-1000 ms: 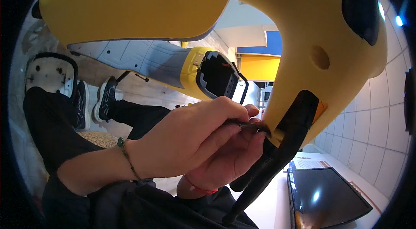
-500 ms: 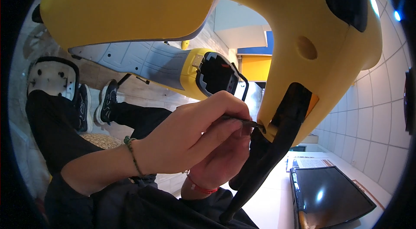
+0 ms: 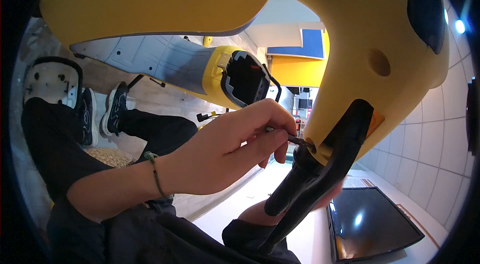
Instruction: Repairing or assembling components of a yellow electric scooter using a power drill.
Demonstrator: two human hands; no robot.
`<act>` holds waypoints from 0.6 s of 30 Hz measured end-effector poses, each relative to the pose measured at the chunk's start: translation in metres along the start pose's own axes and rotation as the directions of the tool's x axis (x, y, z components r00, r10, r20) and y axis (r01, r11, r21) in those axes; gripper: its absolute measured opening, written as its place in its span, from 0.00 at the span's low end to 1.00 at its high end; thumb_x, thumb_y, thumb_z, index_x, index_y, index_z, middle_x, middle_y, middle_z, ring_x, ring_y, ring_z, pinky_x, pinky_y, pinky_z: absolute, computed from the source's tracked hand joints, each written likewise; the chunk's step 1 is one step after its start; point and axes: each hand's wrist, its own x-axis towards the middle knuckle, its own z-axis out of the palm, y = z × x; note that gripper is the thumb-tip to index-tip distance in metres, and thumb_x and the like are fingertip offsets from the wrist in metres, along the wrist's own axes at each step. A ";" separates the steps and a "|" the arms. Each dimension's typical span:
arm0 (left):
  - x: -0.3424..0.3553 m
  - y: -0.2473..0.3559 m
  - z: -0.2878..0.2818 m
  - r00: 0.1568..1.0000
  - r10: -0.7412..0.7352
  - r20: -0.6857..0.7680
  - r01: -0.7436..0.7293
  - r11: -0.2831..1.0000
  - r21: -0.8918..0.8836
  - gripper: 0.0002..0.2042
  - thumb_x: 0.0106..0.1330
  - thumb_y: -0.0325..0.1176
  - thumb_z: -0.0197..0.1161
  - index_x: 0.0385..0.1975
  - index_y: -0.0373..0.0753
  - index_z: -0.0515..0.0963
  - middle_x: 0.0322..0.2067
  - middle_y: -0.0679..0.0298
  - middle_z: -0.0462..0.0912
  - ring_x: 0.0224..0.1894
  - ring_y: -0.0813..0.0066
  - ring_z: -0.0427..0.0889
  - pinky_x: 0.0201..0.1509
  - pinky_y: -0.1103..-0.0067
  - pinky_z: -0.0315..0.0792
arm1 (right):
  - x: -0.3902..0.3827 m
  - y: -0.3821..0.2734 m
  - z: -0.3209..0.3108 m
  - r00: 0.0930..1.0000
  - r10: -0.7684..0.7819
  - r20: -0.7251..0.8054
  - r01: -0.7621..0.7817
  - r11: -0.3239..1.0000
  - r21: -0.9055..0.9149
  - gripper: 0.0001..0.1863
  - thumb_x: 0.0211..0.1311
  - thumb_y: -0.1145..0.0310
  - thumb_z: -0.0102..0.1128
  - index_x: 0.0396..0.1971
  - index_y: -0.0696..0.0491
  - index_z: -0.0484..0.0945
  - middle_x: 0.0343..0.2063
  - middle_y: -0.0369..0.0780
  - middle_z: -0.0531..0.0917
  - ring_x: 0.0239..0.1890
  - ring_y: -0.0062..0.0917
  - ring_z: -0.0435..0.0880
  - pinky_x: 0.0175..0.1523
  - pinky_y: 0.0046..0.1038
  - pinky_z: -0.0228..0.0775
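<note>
1. Left hand, centre: pinched narrowly on a slim dark rod.
2. Right of centre, the rod's long axis slants rightward and down, tip at the yellow shell.
3. Right hand, lower right, partly behind the black lever: opening can't be told.

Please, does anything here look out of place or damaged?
Two oddities: the yellow-and-grey body has an uncovered opening, and a black plug-like piece sticks out, seemingly unconnected, beyond the left hand. No clear damage shows.

No lettering can be read, even on the printed sheet.
</note>
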 end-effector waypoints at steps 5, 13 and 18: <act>0.005 0.003 -0.001 0.998 -0.020 0.059 0.024 0.998 -0.058 0.10 0.70 0.31 0.45 0.46 0.35 0.67 0.30 0.65 0.74 0.32 0.84 0.72 0.36 0.86 0.69 | -0.003 -0.028 0.026 0.974 -0.184 0.133 0.197 0.976 -0.091 0.44 0.42 0.64 0.70 0.60 0.56 0.57 0.50 0.41 0.70 0.52 0.30 0.70 0.55 0.30 0.64; 0.012 0.000 0.003 0.992 0.127 0.014 -0.127 0.972 0.196 0.11 0.64 0.30 0.57 0.42 0.34 0.67 0.26 0.66 0.73 0.24 0.85 0.68 0.28 0.86 0.65 | -0.004 -0.024 0.027 0.972 -0.232 0.047 0.230 0.880 -0.415 0.55 0.34 0.65 0.73 0.63 0.52 0.46 0.53 0.45 0.66 0.53 0.34 0.71 0.54 0.33 0.68; 0.013 0.007 0.006 0.993 0.116 -0.007 -0.108 0.942 0.318 0.10 0.61 0.30 0.60 0.38 0.35 0.68 0.19 0.68 0.70 0.19 0.85 0.67 0.23 0.84 0.62 | -0.006 -0.024 0.028 0.971 -0.236 -0.026 0.200 0.871 -0.448 0.55 0.35 0.64 0.74 0.63 0.51 0.47 0.49 0.45 0.69 0.47 0.35 0.76 0.50 0.34 0.73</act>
